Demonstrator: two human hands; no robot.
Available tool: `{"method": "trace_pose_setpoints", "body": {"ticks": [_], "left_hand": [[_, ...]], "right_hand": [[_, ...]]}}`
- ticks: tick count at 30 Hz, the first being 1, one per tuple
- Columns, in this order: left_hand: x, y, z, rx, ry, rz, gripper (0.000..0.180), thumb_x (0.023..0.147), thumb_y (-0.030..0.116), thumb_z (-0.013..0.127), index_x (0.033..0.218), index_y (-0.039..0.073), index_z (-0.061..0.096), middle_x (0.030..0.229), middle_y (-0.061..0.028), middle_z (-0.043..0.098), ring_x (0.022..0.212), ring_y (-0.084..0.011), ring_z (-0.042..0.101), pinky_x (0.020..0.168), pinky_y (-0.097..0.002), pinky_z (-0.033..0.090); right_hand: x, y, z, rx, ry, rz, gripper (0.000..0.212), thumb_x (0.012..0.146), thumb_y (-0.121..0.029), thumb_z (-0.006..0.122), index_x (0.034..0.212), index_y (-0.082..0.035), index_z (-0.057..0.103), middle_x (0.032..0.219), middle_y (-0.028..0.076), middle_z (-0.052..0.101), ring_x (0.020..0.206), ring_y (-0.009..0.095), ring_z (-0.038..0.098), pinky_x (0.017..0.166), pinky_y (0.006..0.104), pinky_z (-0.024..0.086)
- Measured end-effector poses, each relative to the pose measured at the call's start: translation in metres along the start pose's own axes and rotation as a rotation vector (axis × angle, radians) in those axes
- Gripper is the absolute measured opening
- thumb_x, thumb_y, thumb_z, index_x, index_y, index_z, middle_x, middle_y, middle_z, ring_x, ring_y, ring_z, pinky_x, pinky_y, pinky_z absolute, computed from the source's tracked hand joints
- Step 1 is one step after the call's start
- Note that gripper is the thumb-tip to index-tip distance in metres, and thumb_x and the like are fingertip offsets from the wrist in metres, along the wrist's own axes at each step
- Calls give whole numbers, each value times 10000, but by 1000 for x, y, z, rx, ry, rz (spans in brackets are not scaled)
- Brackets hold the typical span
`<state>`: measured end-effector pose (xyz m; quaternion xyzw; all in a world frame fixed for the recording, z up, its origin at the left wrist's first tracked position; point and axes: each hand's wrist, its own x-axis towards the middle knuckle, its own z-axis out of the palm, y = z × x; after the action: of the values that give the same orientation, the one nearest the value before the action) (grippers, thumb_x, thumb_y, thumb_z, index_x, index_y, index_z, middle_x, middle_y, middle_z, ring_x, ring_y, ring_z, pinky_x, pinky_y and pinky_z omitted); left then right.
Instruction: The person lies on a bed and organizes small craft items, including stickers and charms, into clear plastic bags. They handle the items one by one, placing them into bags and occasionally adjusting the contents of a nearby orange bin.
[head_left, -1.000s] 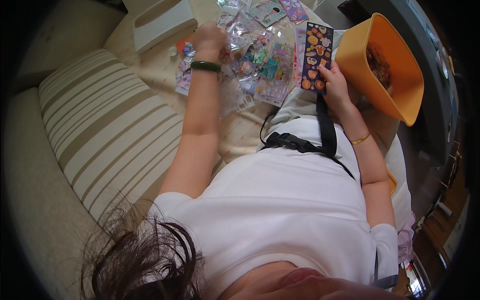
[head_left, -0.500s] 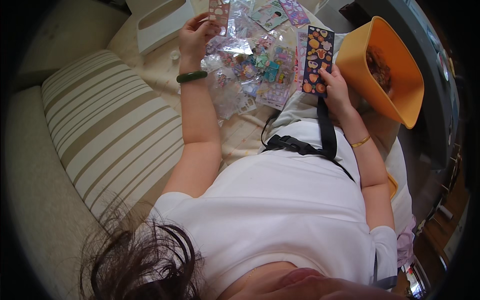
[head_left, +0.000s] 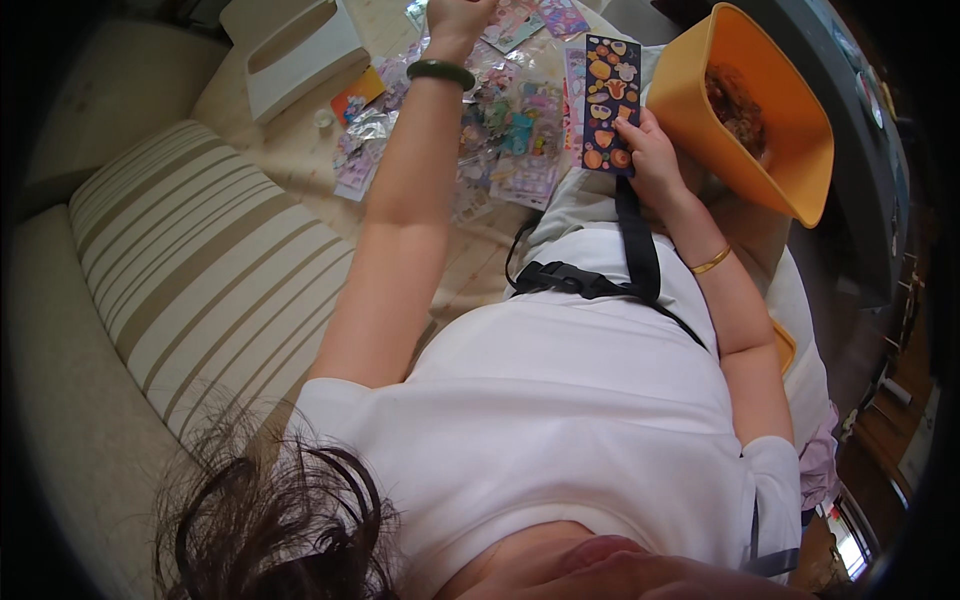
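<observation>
My right hand [head_left: 652,160] grips a dark sticker sheet [head_left: 611,105] printed with orange, yellow and white shapes, thumb on its front. A pink and lilac sheet [head_left: 574,100] shows behind its left edge. My left hand [head_left: 460,22] reaches out to the far side, over the heap of clear packets [head_left: 480,130]. The top edge of the picture cuts off its fingers, so whatever they hold is hidden. Small colourful pieces and sheets fill the packets. Left of that forearm lie an orange packet [head_left: 358,95] and a lilac sheet [head_left: 355,172].
A yellow bin [head_left: 690,100] with reddish-brown contents stands right of my right hand. At the far left is a white box [head_left: 312,60] with a long opening. A striped cushion [head_left: 215,270] rests along the left. A small clear round item [head_left: 323,118] sits near the box.
My left hand has gone farther out and to the right; the reddish sheet it held is out of sight. The orange packet has come into view. My right hand still holds the sheets.
</observation>
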<state>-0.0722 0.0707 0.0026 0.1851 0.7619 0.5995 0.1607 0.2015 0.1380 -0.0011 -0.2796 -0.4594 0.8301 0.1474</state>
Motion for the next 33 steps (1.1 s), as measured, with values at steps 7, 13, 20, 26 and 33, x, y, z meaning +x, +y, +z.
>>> {"method": "trace_pose_setpoints", "body": {"ticks": [7, 13, 20, 26, 33], "left_hand": [[4, -4, 8, -215, -55, -41, 307, 736, 56, 652, 1010, -38, 548, 875, -140, 622, 677, -169, 624, 564, -248, 527], [-53, -12, -4, -490, -33, 178, 272, 755, 28, 650, 979, -43, 513, 820, -102, 614, 681, -147, 616, 581, -250, 534], [-114, -7, 26, -239, 163, 296, 199, 774, 63, 640, 913, -4, 514, 767, -67, 605, 617, -100, 575, 534, -225, 489], [-119, -10, 27, -183, 87, 270, 176, 774, 80, 650, 889, 16, 533, 740, -49, 606, 607, -100, 581, 503, -228, 468], [-82, -24, -14, -580, -36, -22, 118, 816, 84, 612, 900, 28, 550, 790, -47, 612, 678, -152, 624, 511, -225, 492]], "right_hand": [[2, -2, 4, 68, 19, 3, 233, 891, -44, 415, 1123, -24, 416, 1023, 88, 568, 865, 159, 598, 749, 294, 510], [29, 1, 17, 94, 164, -89, 167, 898, -50, 412, 1064, -47, 414, 1008, 84, 556, 847, 155, 583, 747, 294, 492], [60, 11, 46, 92, 125, -164, 174, 914, -146, 425, 1062, -55, 409, 1013, 52, 535, 901, 131, 516, 780, 284, 428], [55, 12, 49, -174, 138, -279, 208, 847, -101, 564, 1001, -58, 430, 884, 41, 564, 687, 108, 519, 599, 243, 446], [57, 4, 17, -17, 173, -174, 188, 812, -30, 581, 941, -53, 447, 762, 32, 552, 568, 71, 494, 475, 214, 397]]}}
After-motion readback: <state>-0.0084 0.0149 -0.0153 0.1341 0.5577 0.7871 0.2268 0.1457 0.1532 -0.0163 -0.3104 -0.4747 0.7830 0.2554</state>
